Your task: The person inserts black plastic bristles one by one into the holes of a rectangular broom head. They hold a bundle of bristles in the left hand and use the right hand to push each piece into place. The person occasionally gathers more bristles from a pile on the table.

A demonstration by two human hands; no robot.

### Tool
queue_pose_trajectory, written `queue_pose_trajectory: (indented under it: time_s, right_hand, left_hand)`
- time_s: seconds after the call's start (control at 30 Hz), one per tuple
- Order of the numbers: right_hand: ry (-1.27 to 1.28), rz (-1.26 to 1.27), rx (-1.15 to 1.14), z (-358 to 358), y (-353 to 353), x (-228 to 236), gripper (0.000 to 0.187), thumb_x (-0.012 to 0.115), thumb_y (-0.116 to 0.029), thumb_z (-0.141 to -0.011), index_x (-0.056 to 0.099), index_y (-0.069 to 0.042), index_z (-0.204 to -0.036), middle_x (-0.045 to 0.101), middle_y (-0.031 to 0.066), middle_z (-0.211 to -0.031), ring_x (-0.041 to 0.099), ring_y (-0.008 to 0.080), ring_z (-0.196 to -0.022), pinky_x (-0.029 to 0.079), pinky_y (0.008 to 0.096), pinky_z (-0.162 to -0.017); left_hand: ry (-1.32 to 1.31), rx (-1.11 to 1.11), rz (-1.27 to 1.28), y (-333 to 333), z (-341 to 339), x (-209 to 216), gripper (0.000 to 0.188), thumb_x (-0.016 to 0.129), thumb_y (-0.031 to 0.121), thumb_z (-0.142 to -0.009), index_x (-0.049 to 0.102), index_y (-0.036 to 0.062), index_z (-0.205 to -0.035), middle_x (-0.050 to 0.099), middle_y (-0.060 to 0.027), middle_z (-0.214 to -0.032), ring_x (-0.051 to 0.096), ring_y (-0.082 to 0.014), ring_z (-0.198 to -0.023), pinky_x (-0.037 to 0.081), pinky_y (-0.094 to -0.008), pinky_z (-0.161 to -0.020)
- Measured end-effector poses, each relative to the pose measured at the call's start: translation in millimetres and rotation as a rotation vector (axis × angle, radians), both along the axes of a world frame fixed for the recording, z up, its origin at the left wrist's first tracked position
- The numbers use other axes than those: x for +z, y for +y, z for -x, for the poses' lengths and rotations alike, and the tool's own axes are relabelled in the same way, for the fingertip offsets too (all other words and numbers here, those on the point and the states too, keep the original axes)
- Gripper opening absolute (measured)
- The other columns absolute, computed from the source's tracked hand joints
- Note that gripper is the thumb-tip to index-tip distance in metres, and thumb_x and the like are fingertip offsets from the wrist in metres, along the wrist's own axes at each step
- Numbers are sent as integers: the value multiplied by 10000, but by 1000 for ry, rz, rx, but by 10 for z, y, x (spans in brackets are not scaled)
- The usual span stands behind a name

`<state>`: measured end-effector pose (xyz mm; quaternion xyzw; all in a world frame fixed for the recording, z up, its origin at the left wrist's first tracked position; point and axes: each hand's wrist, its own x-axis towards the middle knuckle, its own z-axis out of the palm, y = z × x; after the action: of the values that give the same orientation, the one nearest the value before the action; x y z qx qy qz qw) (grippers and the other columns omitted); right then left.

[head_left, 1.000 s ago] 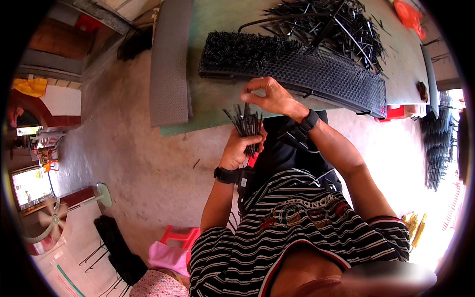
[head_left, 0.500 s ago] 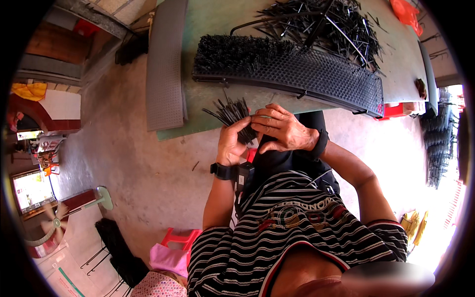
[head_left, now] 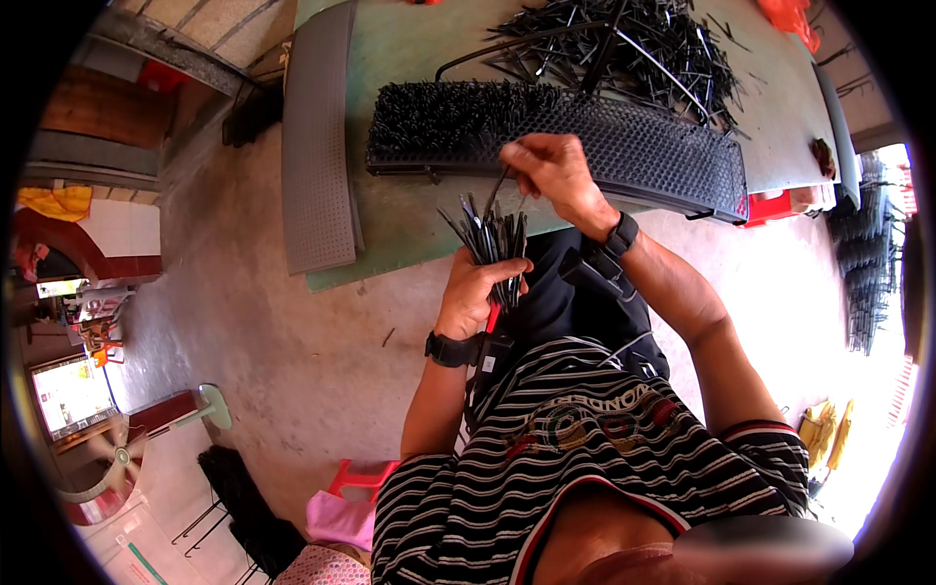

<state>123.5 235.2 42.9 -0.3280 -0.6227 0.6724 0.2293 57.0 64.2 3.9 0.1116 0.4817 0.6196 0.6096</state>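
Note:
My left hand (head_left: 478,290) is closed round a bundle of thin black strips (head_left: 492,239), whose tips fan out above the thumb. Just above and to its right, my right hand (head_left: 558,175) pinches a single black strip (head_left: 500,187) between thumb and fingers. That hand is over the near edge of a long black perforated tray (head_left: 663,156). Dense upright black strips (head_left: 439,117) fill the tray's left part, while bare holes show across its right part. A heap of loose black strips (head_left: 673,68) lies behind the tray.
The tray rests on a green table (head_left: 390,210), with a black metal frame (head_left: 526,41) rising behind it. Grey perforated sheets (head_left: 317,146) lie along the table's left end. A red plastic stool (head_left: 366,475) and a fan (head_left: 117,453) stand to the lower left.
My right hand has left the bundle and moved up toward the tray, now pinching one strip. The bundle in my left hand has tipped more upright and shifted slightly right.

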Motion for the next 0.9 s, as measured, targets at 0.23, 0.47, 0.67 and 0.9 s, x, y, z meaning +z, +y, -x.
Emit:
queue_pose_trajectory:
  time_s: [0.23,0.47,0.67,0.9]
  right_hand:
    - [206,-1069,67,-573,-306,-47,331,673,33,-675,638,-26,-999,606,118,-959,628,274,-837,529,322,-695]
    - [224,-1163,341,-705,-238,-140,483,746,-293,-657,617,21,-1000,589,155,-1055,560,319,-1019,514,372,-787]
    - [-144,-58,149,-540,1,-110,327,643,-284,-856,677,41,-847,625,61,-619,562,99,-501,412,228,-433]
    - [71,100,-72,-472,232,19,198,625,-142,-861,636,56,-851,642,56,-702,598,100,-550,477,212,-485]
  left_hand:
    - [-367,292,-14,195,1,96,230,622,-3,-796,589,25,-1022,646,-125,-871,643,-238,-668,538,-342,-580]
    - [-365,428,-75,420,-44,25,224,638,-44,-768,608,-1,-986,650,-112,-910,638,-214,-740,548,-350,-609]
    - [-107,255,-91,469,-85,156,201,647,-29,-756,615,8,-951,651,-116,-792,638,-224,-591,543,-333,-529]
    - [-38,302,56,560,-58,79,185,685,-30,-730,618,-22,-902,650,-115,-784,646,-239,-600,520,-325,-501]
